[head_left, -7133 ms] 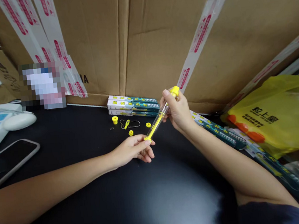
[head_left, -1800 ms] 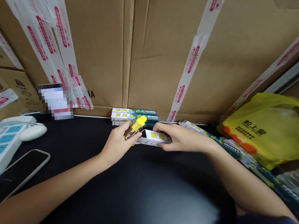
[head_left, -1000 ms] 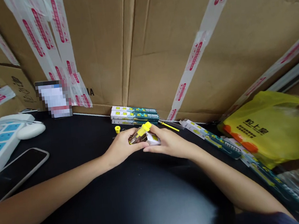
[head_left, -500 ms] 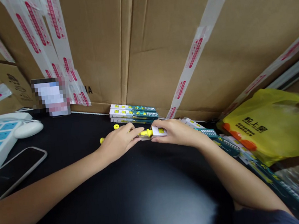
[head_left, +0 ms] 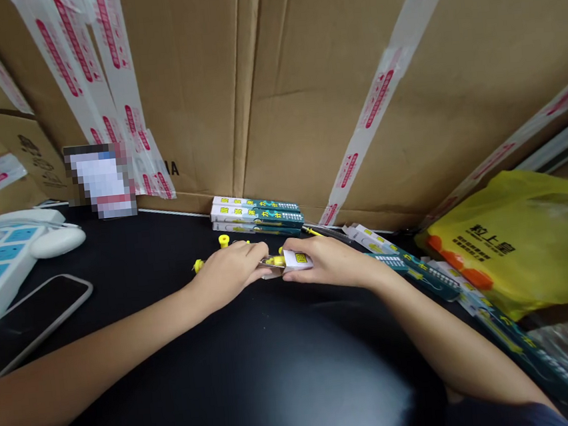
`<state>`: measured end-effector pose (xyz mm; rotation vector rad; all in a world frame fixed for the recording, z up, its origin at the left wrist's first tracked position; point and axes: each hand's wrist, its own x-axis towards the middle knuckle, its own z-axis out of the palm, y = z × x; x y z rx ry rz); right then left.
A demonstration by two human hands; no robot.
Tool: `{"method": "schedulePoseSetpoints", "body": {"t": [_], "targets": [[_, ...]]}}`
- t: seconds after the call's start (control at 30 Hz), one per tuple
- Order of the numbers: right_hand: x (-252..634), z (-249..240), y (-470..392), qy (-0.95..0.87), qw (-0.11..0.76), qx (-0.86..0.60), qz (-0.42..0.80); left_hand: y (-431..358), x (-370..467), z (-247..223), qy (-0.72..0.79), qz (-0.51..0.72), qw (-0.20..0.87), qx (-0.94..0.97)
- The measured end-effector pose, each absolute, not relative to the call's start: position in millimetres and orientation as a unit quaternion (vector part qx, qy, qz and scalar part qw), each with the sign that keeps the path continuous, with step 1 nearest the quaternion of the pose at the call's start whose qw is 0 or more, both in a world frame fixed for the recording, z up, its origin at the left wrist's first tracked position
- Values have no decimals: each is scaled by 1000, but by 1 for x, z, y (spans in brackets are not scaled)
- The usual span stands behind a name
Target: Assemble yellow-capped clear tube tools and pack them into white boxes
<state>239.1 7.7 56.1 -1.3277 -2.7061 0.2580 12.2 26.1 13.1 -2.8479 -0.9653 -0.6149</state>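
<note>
My right hand (head_left: 326, 259) is closed around a small white box (head_left: 297, 259) with a yellow label, its end facing left. At that end a yellow piece (head_left: 275, 261) shows, partly inside the box. My left hand (head_left: 236, 268) is closed beside it, its fingertips pinching the edge of the box's opening or the piece; the fingers hide which. Just behind my left hand, a yellow spool-shaped part (head_left: 224, 241) stands on the black table (head_left: 259, 376). Another yellow part (head_left: 198, 266) lies to the left of that hand.
Stacked boxes (head_left: 257, 215) lie against the cardboard wall (head_left: 193, 101). More boxes (head_left: 430, 272) run along the right, beside a yellow bag (head_left: 533, 242). At the left are a phone (head_left: 33, 324), a white mouse (head_left: 58, 241) and a power strip (head_left: 2, 260).
The yellow piece shows less between my hands and sits deeper at the box's opening. My hands are closer together. The whole view has shifted slightly.
</note>
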Motion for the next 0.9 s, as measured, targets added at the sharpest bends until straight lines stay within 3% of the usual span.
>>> {"method": "schedulePoseSetpoints", "body": {"t": [0.23, 0.5, 0.7, 0.9], "targets": [[241, 60, 7, -898, 24, -426, 107, 21, 13, 16, -267, -183, 97, -941], [232, 57, 0, -906, 30, -418, 57, 22, 15, 13, -309, -212, -65, -925], [223, 47, -4, -913, 22, -408, -10, 10, 18, 19, -331, -180, -57, -925], [219, 38, -1, -920, 29, -390, 28, 0, 19, 19, -306, -185, -55, -932]]}}
